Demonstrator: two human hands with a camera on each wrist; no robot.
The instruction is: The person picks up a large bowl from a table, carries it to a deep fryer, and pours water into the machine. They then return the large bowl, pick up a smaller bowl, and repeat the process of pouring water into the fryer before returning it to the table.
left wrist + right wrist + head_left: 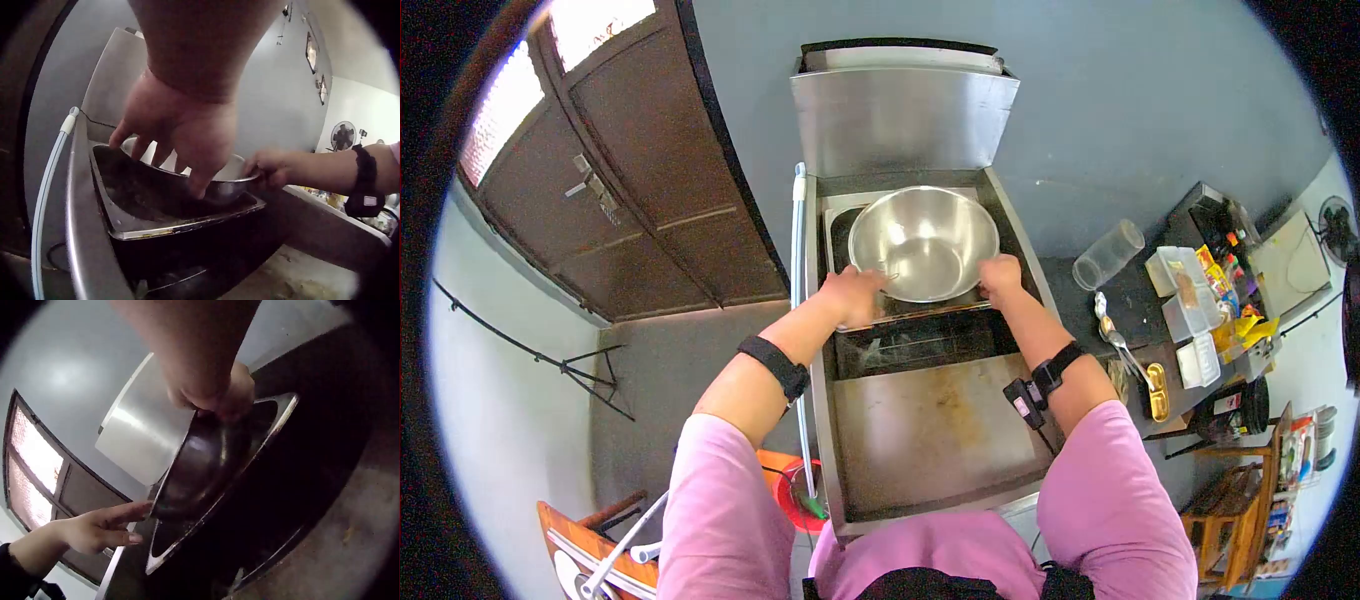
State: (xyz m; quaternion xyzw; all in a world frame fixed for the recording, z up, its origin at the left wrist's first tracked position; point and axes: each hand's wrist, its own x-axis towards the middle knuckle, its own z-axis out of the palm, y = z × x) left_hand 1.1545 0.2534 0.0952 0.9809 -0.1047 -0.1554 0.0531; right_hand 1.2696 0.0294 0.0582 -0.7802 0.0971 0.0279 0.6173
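A shiny steel mixing bowl [925, 245] sits over a rectangular metal pan [144, 234] set into a long steel counter unit. Its near right rim is gripped by my right hand [1001, 277], fingers curled in around the edge. On the other side my left hand [855, 296] is at the near left rim with fingers spread and fairly straight. From the left wrist, the left fingers [164, 154] reach over the bowl's edge while the thumb points down outside it. The bowl's inside shows nothing in it.
Nearer me is a stained flat steel plate [945, 430], with a dark gap behind it. A pale pole [798, 230] leans along the left side, by a red bucket [800, 495]. At right, a dark side table carries a clear jar [1108, 255], ladles [1112, 335] and plastic boxes [1185, 310].
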